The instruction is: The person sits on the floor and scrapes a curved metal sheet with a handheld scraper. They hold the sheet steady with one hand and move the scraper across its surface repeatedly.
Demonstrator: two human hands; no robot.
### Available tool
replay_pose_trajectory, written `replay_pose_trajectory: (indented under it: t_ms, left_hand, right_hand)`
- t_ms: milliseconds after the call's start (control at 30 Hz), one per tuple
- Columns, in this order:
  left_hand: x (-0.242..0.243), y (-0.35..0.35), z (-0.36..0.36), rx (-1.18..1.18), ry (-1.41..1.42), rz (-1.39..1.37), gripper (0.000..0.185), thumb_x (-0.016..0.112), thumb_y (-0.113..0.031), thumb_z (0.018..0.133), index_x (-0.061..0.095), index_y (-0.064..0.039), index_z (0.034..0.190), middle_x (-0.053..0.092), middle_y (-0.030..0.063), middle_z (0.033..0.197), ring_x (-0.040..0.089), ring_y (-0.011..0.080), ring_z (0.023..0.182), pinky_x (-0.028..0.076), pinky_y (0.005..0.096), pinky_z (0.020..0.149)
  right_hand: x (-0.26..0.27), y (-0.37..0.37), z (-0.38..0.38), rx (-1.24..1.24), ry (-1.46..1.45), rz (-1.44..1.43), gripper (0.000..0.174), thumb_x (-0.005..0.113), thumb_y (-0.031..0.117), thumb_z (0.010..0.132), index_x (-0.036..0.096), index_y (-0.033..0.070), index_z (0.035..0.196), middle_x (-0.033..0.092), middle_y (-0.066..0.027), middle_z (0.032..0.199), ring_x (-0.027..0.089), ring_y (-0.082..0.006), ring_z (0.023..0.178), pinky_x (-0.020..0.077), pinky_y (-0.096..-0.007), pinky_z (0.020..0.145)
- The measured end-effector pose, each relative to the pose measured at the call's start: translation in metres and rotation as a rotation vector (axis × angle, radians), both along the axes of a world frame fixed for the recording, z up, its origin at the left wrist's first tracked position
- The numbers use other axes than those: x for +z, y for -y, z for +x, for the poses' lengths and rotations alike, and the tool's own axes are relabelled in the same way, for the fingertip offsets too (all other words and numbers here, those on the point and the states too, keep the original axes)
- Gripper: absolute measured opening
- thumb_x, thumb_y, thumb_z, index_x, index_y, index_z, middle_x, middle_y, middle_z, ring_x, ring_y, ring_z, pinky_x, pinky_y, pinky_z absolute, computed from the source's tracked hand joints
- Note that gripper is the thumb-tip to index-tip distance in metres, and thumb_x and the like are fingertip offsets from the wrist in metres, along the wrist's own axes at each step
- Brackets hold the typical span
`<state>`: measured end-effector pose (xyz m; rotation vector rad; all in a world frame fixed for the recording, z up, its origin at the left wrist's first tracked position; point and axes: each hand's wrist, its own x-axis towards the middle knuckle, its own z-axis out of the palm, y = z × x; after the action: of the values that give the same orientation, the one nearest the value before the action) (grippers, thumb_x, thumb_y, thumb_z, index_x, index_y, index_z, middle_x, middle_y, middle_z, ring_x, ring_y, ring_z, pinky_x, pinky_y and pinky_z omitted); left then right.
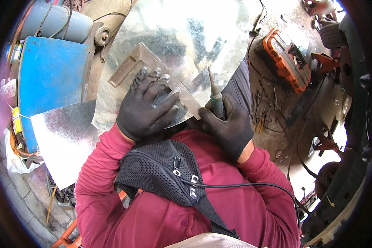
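A shiny sheet of metal (179, 46) lies before me over my lap. On it rests an L-shaped metal piece (170, 73), like a square, with its corner pointing away from me. My left hand (150, 105), in a black coated glove, lies spread over this piece and the sheet, palm down. My right hand (229, 124), gloved too, is closed round the greenish handle of a pointed tool (215, 90); its tip points up and away. The right thumb is beside the near end of the L-shaped piece. Exactly what kind of pointed tool it is, I cannot tell.
A second metal sheet (65, 133) lies at the left, beside a blue panel (52, 80) and a grey cylinder (59, 23). At the right stand an orange and black toolbox (285, 62), scattered hand tools (263, 108) on the ground and a tyre (333, 35). A cable crosses my chest.
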<state>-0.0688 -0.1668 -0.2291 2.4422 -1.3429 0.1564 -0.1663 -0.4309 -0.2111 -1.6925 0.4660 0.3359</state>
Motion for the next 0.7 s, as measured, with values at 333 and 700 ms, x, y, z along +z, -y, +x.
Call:
replay_pose_trajectory:
  t_ms: [333, 700]
  left_hand:
    - [-0.006, -0.001, -0.003, -0.003, 0.038, 0.001, 0.051, 0.086, -0.027, 0.091, 0.075, -0.015, 0.139, 0.062, 0.0181, 0.152, 0.056, 0.0449, 0.148, 0.036, 0.0664, 0.132]
    - [-0.002, 0.003, -0.003, -0.016, 0.031, 0.023, 0.047, 0.085, -0.029, 0.092, 0.076, -0.011, 0.134, 0.063, 0.0169, 0.137, 0.06, 0.0474, 0.139, 0.037, 0.0705, 0.13]
  right_hand:
    - [-0.01, 0.002, -0.002, 0.05, 0.03, 0.012, 0.02, 0.081, 0.017, 0.103, 0.069, 0.002, 0.108, 0.073, -0.0043, 0.087, 0.068, -0.0103, 0.076, 0.0546, -0.0291, 0.072]
    - [-0.006, 0.003, 0.0, 0.079, 0.098, -0.126, 0.03, 0.085, 0.028, 0.098, 0.071, 0.004, 0.109, 0.074, -0.0205, 0.087, 0.075, -0.0322, 0.075, 0.058, -0.0425, 0.074]
